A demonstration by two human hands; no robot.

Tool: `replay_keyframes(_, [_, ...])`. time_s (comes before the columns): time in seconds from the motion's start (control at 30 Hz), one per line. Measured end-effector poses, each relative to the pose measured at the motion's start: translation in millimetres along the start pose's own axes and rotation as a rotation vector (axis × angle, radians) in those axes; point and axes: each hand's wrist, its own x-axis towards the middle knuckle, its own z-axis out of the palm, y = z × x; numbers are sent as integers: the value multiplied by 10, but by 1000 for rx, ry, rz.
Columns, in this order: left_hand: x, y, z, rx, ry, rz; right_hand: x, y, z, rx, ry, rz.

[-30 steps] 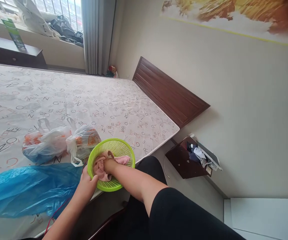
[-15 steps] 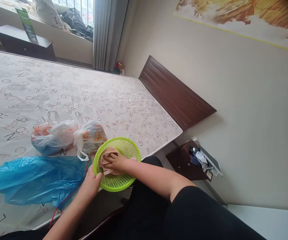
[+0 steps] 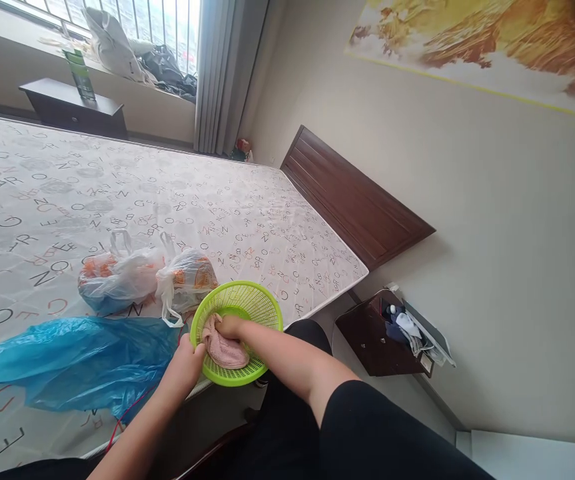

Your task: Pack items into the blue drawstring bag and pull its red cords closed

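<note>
A green plastic basket point(image 3: 266, 308) with slotted walls is tilted toward me at the bed's near edge. My left hand point(image 3: 188, 363) grips its left rim, thumb over the edge. Inside the basket, my right hand point(image 3: 230, 327) is closed on a pink cloth point(image 3: 227, 351), its fingertips hidden in the folds. The cloth lies bunched against the basket's left inner side. Just left of the basket, a blue plastic bag point(image 3: 82, 363) is spread on the mattress, and behind it stand two knotted white plastic bags point(image 3: 122, 277) point(image 3: 190, 273).
The lettered mattress point(image 3: 167, 193) reaches back to a dark headboard point(image 3: 357, 197). At right, a brown nightstand point(image 3: 367, 343) carries clothes and small items. Beyond the bed, a green glass vase point(image 3: 81, 77) stands on another nightstand point(image 3: 74, 110), near a grey curtain point(image 3: 227, 73).
My right hand has gone from spread fingers on the cloth to a closed grip, and the cloth has shifted and bunched differently. The left hand stays on the rim. The view has tilted slightly upward.
</note>
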Motion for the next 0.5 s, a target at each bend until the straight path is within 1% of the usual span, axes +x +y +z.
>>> replay_keyframes(0.03, [-8,7,3,-9,0,11,-45,-8,-11,-39,1,6])
replay_keyframes(0.07, [-18,16,9,-20,3,22,-99,-4,-23,-99,-12,-32])
replay_keyframes(0.13, [-35,30,26,-35,9,29,-223,44,-44,-197,-68,-185])
replay_keyframes(0.2, [-45,31,44,-33,1,10,-341,123,-40,-309,-159,-370])
replay_keyframes(0.23, [-47,24,53,-28,-11,4,-388,159,-21,-367,-202,-421])
replay_keyframes(0.27, [-48,12,62,-18,-24,8,-421,186,10,-416,-229,-429])
replay_keyframes(0.33, [-43,-21,76,8,-38,18,-445,190,109,-468,-238,-364])
replay_keyframes(0.43, [-23,-68,79,9,-37,14,-403,69,278,-434,-164,-224])
replay_keyframes(0.5, [-4,-81,66,-17,-35,8,-357,-48,327,-387,-81,-159])
